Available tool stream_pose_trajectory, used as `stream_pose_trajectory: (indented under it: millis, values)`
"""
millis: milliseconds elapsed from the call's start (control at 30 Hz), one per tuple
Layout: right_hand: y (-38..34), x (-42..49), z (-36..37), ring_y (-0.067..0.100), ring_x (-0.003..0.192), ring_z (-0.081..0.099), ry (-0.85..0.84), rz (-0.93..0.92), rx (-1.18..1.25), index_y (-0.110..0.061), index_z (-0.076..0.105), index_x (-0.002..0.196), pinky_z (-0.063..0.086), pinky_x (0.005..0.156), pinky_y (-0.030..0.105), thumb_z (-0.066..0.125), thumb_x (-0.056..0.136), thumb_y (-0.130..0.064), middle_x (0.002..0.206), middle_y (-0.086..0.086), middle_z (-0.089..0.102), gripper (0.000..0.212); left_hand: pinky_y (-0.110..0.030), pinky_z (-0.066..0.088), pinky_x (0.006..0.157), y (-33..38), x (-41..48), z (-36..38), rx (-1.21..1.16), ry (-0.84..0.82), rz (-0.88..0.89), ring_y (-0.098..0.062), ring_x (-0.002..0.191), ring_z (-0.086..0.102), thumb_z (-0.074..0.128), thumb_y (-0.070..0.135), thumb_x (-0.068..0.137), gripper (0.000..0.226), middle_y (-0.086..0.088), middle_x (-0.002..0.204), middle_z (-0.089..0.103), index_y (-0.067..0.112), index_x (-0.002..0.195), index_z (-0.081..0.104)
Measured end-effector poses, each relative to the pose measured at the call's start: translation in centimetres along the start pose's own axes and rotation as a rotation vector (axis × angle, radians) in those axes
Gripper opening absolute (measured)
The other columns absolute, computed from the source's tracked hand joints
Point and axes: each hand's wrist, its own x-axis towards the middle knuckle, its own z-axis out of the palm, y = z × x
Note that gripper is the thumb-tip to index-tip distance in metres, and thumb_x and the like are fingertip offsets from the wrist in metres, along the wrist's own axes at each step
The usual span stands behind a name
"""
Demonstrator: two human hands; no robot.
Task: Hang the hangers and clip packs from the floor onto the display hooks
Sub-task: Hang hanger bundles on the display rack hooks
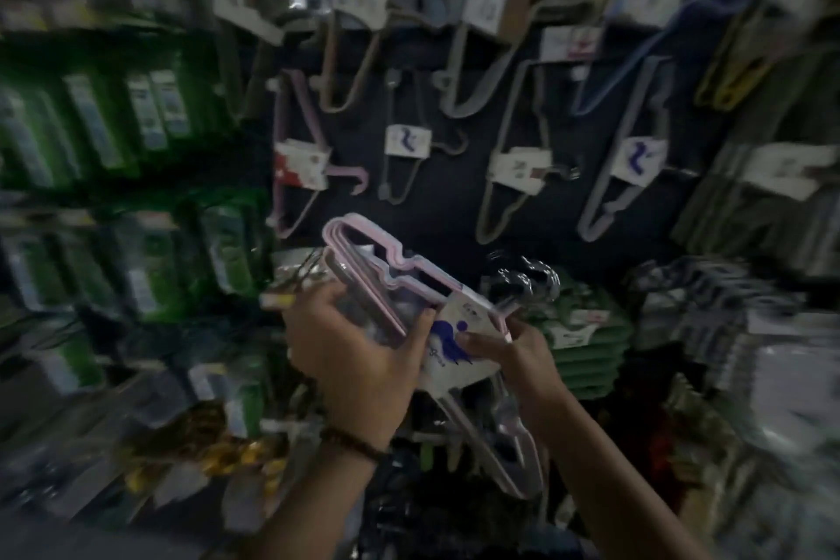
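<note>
**Pink hangers held in both hands, ready for the wall**

Pink plastic, a bundle of hangers [386,273] banded together by a white card label [454,336] with a blue mark, sits across both hands in front of the dark display wall [432,205]. The left hand [359,350] is wrapped around the middle of the bundle from below, fingers closed around the shoulders of the hangers, taking the weight. The right hand [509,346] pinches the bundle at the label end, thumb on the card, close to where the hook tops stick out to the right. That split looks deliberate: one hand carries, the other steers the hook end, which is the part that has to go over a peg.

The bundle lies tilted, the rounded end up and to the left, the hooks lower right, so it likely needs turning before it can hang like the others.

On the wall, packs already hang by one shoulder or by their hooks: a pink set [295,168] with a red and white label at the left, grey ones [622,177] to the right with the same blue mark. Putting this bundle beside the matching pink set would seem natural, though the pegs themselves are too blurred to pick out.

A beaded bracelet [352,443] circles the left wrist. Green packets [150,109] fill the shelves to the left.
</note>
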Motion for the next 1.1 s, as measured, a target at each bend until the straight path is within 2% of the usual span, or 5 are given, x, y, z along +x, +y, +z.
stream_pose_trajectory:
  millis: [133,367,567,867,1100]
  values:
    - [-2.1,1.8,-8.7,0.044,0.093,0.076,0.035,0.005,0.106,0.002,0.076,0.107,0.063,0.078,0.046,0.092,0.063,-0.013,0.101,0.025,0.078,0.049,-0.036,0.062,0.084,6.2,0.1,9.5,-0.704,-0.415,-0.719,-0.018,0.096,0.075,0.092,0.052,0.074,0.055,-0.001,0.107,0.074,0.028,0.113,0.063]
    - [-5.9,4.3,-20.4,0.040,0.095,0.076,0.109,-0.090,-0.004,-0.007,0.079,0.104,0.061,0.083,0.048,0.085,0.083,-0.039,0.098,0.016,0.080,0.039,-0.029,0.049,0.055,17.1,0.8,21.0,-0.830,-0.309,-0.689,-0.021,0.073,0.063,0.073,0.002,0.086,0.024,-0.007,0.081,0.066,0.003,0.109,0.068]
    - [-10.7,4.6,-25.1,0.018,0.068,0.065,0.412,-0.091,-1.143,-0.021,0.064,0.077,0.055,0.062,0.034,0.037,0.082,-0.091,0.071,-0.001,0.065,0.076,-0.035,0.057,0.071,21.1,2.2,27.6,-0.733,-0.353,-0.630,-0.021,0.079,0.071,0.073,0.027,0.062,0.033,0.004,0.082,0.075,0.022,0.095,0.073]
    - [-16.7,11.2,-24.3,0.020,0.095,0.061,0.610,-0.421,-1.272,-0.030,0.046,0.126,0.054,0.073,0.037,0.054,0.099,-0.055,0.110,-0.004,0.059,0.038,-0.042,0.064,0.078,22.2,5.7,33.6,-0.677,-0.592,-0.409,-0.009,0.084,0.076,0.081,0.035,0.063,0.036,0.011,0.088,0.078,0.033,0.099,0.074]
    - [-16.7,15.2,-28.0,0.024,0.061,0.059,0.525,-0.491,-1.220,-0.032,0.034,0.116,0.055,0.059,0.052,0.046,0.106,-0.031,0.077,-0.005,0.059,0.016,-0.017,0.052,0.063,22.9,7.9,35.1,-0.675,-0.688,-0.114,0.000,0.073,0.071,0.080,0.058,0.078,0.041,0.005,0.082,0.075,0.027,0.100,0.065]
